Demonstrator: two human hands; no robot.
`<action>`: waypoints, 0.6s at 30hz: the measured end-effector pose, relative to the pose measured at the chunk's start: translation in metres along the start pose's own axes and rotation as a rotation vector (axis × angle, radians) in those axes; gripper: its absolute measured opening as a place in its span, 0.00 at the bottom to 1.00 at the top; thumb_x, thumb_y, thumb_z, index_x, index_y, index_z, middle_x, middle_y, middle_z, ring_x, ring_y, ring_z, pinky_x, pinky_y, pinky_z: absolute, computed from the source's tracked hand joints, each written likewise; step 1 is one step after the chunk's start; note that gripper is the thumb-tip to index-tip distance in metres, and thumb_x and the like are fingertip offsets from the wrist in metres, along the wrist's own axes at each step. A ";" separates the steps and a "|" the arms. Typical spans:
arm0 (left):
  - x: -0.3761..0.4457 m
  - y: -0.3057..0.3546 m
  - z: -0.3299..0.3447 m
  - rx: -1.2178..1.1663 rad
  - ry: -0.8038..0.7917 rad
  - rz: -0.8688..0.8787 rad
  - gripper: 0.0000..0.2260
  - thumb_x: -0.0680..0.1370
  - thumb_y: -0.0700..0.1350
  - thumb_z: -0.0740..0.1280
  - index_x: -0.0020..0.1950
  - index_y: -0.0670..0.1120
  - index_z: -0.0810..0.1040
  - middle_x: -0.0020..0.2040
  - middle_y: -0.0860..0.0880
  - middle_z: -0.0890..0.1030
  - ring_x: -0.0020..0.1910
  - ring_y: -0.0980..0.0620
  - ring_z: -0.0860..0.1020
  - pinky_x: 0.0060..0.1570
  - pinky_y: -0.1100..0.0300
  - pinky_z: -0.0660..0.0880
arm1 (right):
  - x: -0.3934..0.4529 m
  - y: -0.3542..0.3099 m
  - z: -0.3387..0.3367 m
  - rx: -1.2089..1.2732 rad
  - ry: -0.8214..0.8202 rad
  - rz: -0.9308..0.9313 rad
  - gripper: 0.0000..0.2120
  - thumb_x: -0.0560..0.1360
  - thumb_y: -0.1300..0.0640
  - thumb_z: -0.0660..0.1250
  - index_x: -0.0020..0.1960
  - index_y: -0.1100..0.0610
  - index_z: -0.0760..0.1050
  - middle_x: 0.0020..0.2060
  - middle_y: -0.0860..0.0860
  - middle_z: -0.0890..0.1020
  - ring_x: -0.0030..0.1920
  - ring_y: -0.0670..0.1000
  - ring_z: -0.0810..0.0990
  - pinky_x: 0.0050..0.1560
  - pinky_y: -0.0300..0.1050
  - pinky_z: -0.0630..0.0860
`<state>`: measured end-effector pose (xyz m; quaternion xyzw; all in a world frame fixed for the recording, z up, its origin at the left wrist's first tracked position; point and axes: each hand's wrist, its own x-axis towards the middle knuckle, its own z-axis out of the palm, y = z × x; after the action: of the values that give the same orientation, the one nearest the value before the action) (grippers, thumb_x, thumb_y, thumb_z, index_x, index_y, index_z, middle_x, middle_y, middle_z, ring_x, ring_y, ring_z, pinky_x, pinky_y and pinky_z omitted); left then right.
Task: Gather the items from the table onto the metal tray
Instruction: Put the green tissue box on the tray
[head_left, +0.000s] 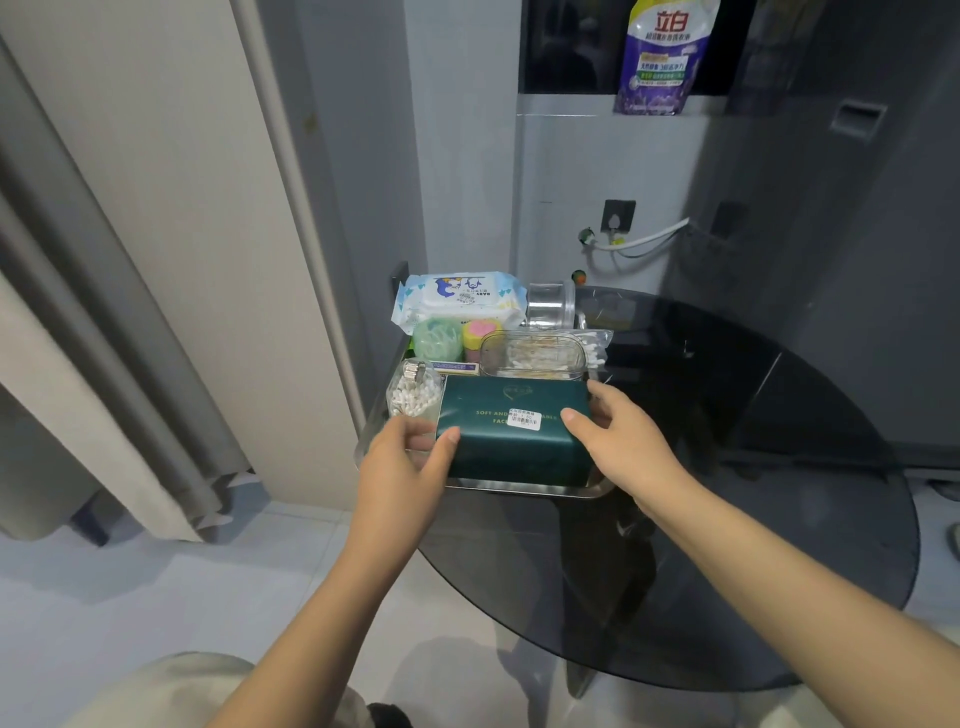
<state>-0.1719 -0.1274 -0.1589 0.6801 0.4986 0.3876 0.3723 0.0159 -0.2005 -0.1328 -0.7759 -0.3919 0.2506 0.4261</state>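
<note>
Both hands clasp the green tissue pack (511, 434) lying at the near end of the metal tray (524, 488).

The left hand (402, 462) and right hand (621, 439) reach forward with arms extended, thumbs on top and fingers wrapped down the pack's short ends — its long axis runs left to right, label up. Behind it crowd a cotton swab tub (413, 392), a clear lidded box (535, 354) and a baby wipes pack (460, 301) — all on the tray, which sits on the dark glass table (727, 467).
</note>
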 end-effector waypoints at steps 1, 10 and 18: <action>0.001 0.000 -0.001 0.003 0.008 0.007 0.10 0.76 0.52 0.67 0.52 0.48 0.75 0.44 0.52 0.79 0.42 0.52 0.79 0.43 0.53 0.78 | 0.000 0.000 -0.001 0.001 0.006 -0.008 0.27 0.77 0.53 0.63 0.74 0.54 0.60 0.69 0.51 0.71 0.66 0.50 0.72 0.56 0.40 0.69; 0.021 -0.004 -0.012 0.181 0.183 -0.115 0.22 0.79 0.53 0.61 0.69 0.44 0.69 0.69 0.41 0.69 0.70 0.42 0.65 0.69 0.48 0.58 | 0.003 0.009 -0.002 0.047 -0.009 0.158 0.25 0.77 0.47 0.60 0.71 0.55 0.63 0.65 0.52 0.73 0.63 0.53 0.73 0.55 0.43 0.69; 0.041 -0.022 -0.007 -0.181 -0.044 -0.264 0.40 0.69 0.69 0.54 0.74 0.46 0.62 0.75 0.47 0.66 0.73 0.48 0.64 0.73 0.46 0.61 | 0.007 0.017 0.005 0.131 -0.020 0.151 0.25 0.78 0.45 0.58 0.72 0.54 0.63 0.61 0.49 0.76 0.59 0.51 0.76 0.60 0.52 0.75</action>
<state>-0.1786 -0.0822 -0.1696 0.5807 0.5384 0.3638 0.4905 0.0228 -0.1976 -0.1503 -0.7712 -0.3193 0.3150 0.4517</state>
